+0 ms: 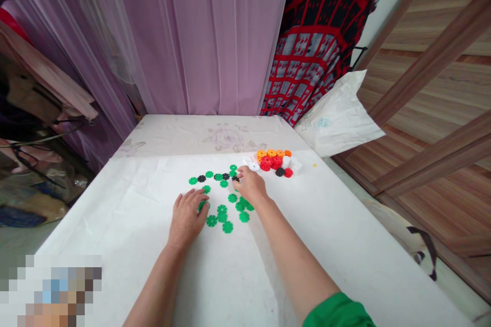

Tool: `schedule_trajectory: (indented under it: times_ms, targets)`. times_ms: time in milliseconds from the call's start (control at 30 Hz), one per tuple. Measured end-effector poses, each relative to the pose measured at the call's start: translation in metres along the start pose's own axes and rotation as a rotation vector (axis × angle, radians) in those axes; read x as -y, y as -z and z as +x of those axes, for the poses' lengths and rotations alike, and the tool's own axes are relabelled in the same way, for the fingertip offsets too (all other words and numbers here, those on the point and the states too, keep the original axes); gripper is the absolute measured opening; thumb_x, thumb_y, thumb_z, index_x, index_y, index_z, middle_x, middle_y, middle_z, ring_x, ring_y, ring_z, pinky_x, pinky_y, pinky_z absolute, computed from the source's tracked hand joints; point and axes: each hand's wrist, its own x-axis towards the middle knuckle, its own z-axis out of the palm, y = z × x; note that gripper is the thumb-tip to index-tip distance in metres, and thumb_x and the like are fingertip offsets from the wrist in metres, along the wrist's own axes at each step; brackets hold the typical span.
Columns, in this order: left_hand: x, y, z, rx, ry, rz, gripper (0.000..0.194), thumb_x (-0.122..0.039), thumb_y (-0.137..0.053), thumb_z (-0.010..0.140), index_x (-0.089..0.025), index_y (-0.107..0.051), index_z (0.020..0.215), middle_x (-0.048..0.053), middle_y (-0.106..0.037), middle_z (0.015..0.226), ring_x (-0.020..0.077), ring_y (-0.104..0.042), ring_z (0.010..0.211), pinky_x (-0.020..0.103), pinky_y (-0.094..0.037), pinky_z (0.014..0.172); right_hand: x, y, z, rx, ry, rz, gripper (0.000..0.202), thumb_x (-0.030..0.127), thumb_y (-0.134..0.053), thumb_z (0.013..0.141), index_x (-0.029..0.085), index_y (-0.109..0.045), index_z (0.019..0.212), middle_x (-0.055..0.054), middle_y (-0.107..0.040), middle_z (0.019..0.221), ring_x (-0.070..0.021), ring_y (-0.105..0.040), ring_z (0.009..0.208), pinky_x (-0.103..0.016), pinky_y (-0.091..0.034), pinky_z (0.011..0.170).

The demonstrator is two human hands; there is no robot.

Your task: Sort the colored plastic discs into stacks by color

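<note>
Small notched plastic discs, mostly green with a few black ones, lie scattered on the white-covered table. My right hand is at the far side of the scatter, its thumb and fingertips pinched on a black disc. Nearer to me on the left, my left hand rests low over the table with its fingers apart and curved. Under its fingertips a green disc is partly hidden; another green disc lies just beyond them.
Beyond my right hand sits a group of orange discs, red discs and white pieces. A white bag stands at the table's right edge. Purple curtains hang behind, and a wooden cabinet is on the right.
</note>
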Motion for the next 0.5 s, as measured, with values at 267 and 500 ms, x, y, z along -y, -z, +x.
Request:
schedule_trajectory:
  times_ms: [267, 500]
  targets:
    - [0.000, -0.001, 0.000, -0.006, 0.004, -0.006, 0.023, -0.030, -0.050, 0.090, -0.028, -0.071, 0.100, 0.006, -0.070, 0.131, 0.0299, -0.058, 0.130, 0.059, -0.035, 0.113, -0.080, 0.038, -0.019, -0.225, -0.136, 0.231, 0.041, 0.030, -0.069, 0.074, 0.023, -0.060, 0.113, -0.002, -0.074, 0.099, -0.0168, -0.067, 0.081, -0.030, -0.049, 0.074]
    - [0.001, 0.000, 0.000, -0.002, -0.001, 0.000, 0.023, -0.030, -0.050, 0.090, -0.028, -0.071, 0.100, 0.006, -0.070, 0.131, 0.0299, -0.058, 0.130, 0.059, -0.036, 0.113, -0.075, 0.020, -0.027, -0.177, -0.073, 0.046, 0.042, 0.027, -0.068, 0.077, 0.025, -0.060, 0.118, 0.000, -0.074, 0.099, -0.0183, -0.066, 0.090, -0.029, -0.046, 0.077]
